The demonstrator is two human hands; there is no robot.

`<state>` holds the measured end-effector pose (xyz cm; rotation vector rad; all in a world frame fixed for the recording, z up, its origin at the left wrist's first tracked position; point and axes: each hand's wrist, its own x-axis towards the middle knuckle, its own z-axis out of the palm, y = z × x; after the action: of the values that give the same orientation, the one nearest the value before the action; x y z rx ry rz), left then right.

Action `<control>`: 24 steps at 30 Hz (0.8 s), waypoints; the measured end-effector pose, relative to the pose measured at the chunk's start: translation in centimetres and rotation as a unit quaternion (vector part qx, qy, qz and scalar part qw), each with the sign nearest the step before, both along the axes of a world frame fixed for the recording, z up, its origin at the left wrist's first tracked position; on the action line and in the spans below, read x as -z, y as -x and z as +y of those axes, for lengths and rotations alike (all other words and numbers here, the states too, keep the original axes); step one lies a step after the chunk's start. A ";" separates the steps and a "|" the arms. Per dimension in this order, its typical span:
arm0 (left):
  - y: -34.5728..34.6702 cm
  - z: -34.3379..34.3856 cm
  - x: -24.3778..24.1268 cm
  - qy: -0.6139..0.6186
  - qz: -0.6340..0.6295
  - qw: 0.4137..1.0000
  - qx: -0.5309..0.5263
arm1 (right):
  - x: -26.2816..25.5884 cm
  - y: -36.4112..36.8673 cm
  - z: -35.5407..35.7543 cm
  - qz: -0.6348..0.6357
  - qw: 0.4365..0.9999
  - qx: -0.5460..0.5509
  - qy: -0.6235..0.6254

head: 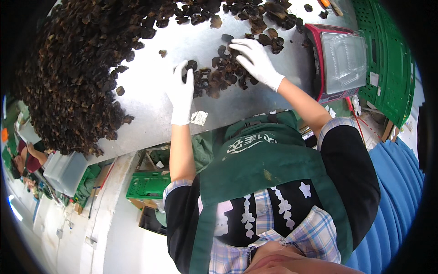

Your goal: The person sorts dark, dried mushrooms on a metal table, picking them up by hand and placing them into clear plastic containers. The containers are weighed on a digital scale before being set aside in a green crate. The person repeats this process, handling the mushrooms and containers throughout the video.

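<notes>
Both my hands wear thin white gloves and reach over a metal tabletop (150,126). Between them lies a loose cluster of dark brown dried mushroom pieces (222,77). My left hand (181,85) is at the left edge of this cluster, its thumb and fingertips around a dark piece (191,65); whether it grips the piece is unclear. Spread over the cluster's upper right side, my right hand (255,61) has its fingertips at some pieces, and what lies under its palm is hidden. A large heap of the same dark pieces (75,75) covers the table's left side.
Right of my right hand stands a red digital scale (318,61) with clear plastic containers (345,63) on it. Green plastic crates (386,68) stand beyond. More pieces lie along the far side, near an orange-handled tool (325,3). A crumpled wrapper (199,117) lies near my left wrist. Another person (32,157) is far left.
</notes>
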<state>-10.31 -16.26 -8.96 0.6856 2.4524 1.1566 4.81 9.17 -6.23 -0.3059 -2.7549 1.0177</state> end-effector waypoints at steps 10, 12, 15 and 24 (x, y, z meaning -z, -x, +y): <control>-2.3 -5.0 -6.2 -0.036 -0.178 0.978 -0.098 | 0.5 -3.0 3.6 -0.091 0.995 0.012 0.041; -3.8 -12.9 -7.2 -0.005 -0.229 0.973 0.010 | 1.0 -3.8 3.9 -0.099 0.994 0.027 0.039; -7.8 -20.0 -9.6 0.403 -0.115 0.907 0.050 | 0.6 -5.3 2.4 -0.087 0.996 0.027 0.024; -6.6 -7.4 -1.0 0.153 0.112 0.977 0.095 | 2.0 -3.4 -0.1 -0.062 0.985 -0.145 -0.072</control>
<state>-3.72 -23.68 -7.95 0.9728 2.5990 0.6418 8.25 9.06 -8.24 0.0600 -3.0314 0.8783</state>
